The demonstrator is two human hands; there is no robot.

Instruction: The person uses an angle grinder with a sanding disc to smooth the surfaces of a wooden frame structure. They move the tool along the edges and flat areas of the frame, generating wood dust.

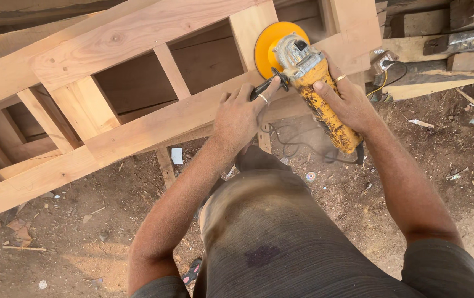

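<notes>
Grey-trousered legs (270, 232) are braced below the pale timber frame (137, 124). Right hand (353, 102) is clamped around the yellow angle grinder (317, 83); left hand (242, 113) is closed on its black side handle (267, 87). Its orange disc (267, 47) should be kept flat against the upright, with light, even pressure applied

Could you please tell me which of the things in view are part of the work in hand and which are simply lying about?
In use:
- yellow angle grinder with orange disc, held by right hand
- left hand on its black side handle
- wooden frame, disc against its upright

Lying about:
- wood scraps on the dirt
- stacked planks
- power socket
</notes>
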